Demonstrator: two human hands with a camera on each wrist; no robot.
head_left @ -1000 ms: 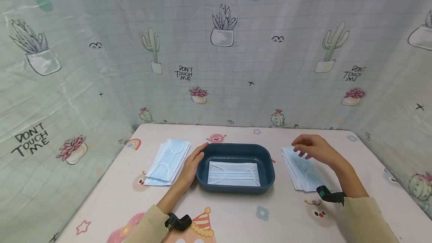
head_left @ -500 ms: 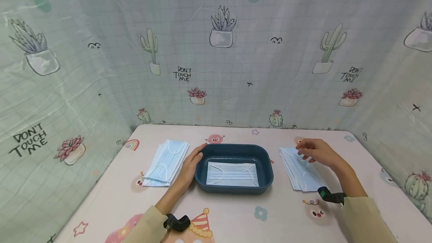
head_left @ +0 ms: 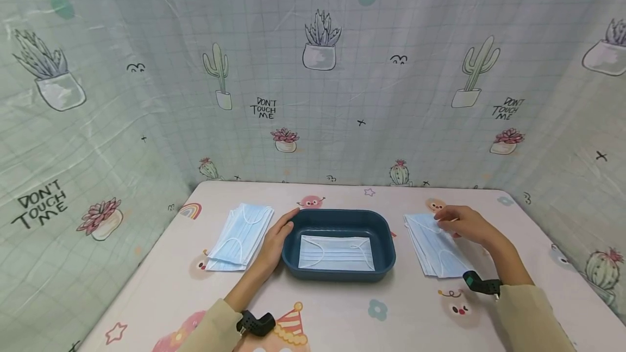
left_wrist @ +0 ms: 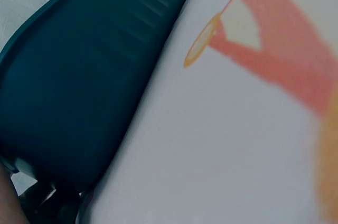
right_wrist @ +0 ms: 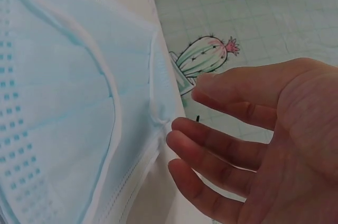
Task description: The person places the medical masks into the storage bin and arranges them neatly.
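Note:
My left hand [head_left: 274,243] rests along the left side of a dark blue rectangular bin [head_left: 337,276], its fingers stretched toward the far left corner. In the left wrist view the bin's outer wall [left_wrist: 90,76] fills the upper left, and only part of that hand shows. Inside the bin lies a pale blue pleated face mask [head_left: 336,254]. Over the far end of the right-hand stack of face masks [head_left: 432,249], my right hand [head_left: 467,227] hovers with bent fingers. The right wrist view shows a gap between its thumb and fingers [right_wrist: 227,145], near the ear loop of a mask [right_wrist: 58,97].
Another fanned stack of face masks [head_left: 242,238] lies left of the bin. The white table [head_left: 342,319] has printed cartoon figures. A patterned curtain [head_left: 362,91] stands behind it and at both sides.
My right hand has moved slightly down and right over the mask stack, its fingers drawing a little closer together. The left hand stays on the bin.

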